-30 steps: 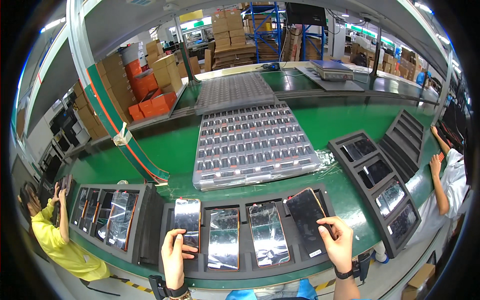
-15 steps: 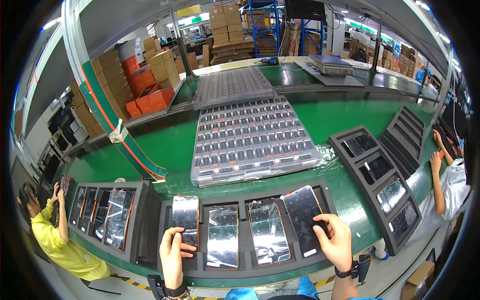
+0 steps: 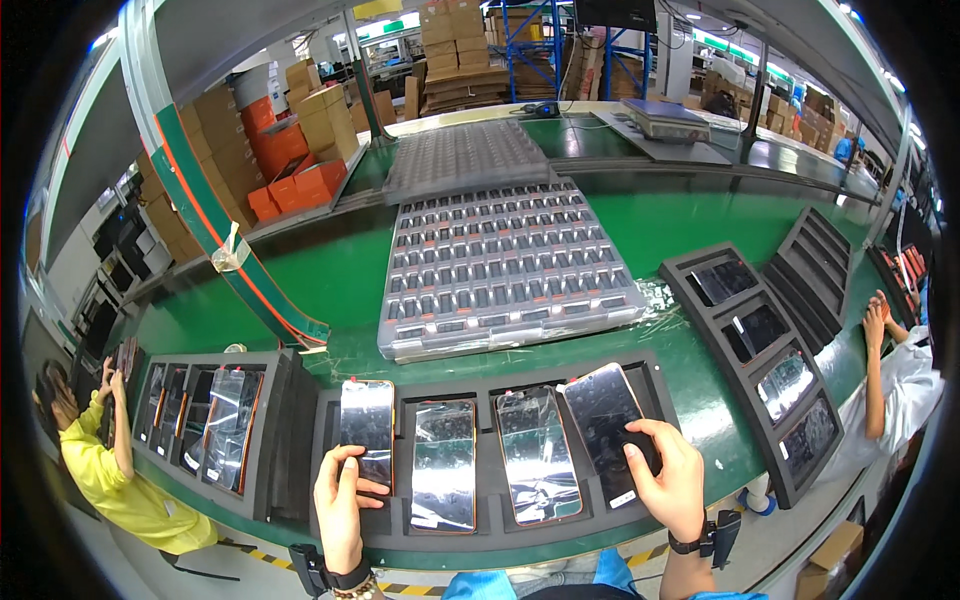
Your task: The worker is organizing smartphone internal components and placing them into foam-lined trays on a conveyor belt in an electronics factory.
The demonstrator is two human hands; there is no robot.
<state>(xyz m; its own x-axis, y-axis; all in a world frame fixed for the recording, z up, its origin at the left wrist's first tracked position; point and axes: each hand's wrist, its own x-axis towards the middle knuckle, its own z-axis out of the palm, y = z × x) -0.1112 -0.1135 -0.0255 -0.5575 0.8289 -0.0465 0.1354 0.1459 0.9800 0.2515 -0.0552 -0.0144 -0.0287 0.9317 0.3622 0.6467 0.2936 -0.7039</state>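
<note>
In front of me a black foam tray [image 3: 487,440] holds smartphones in a row of slots. My left hand [image 3: 342,505] is closed on the lower part of the leftmost smartphone [image 3: 368,415], fingers over its screen and edge. With thumb and fingers, my right hand [image 3: 668,482] grips the right edge of the rightmost smartphone [image 3: 600,415], which leans tilted in its slot. Between them lie two more smartphones, a left one [image 3: 443,465] and a right one [image 3: 540,455], both screen up with shiny film; neither hand touches them.
Beyond the tray stands a clear plastic tray [image 3: 510,270] of small dark parts. Foam trays with phones flank me at left [image 3: 283,430] and right [image 3: 745,318]. A co-worker in yellow [image 3: 120,480] is at far left, another in white [image 3: 900,390] at far right.
The view has shifted slightly. Both hands stay on the same two smartphones, with hardly any movement. At far right, the co-worker's hands have come closer together.
</note>
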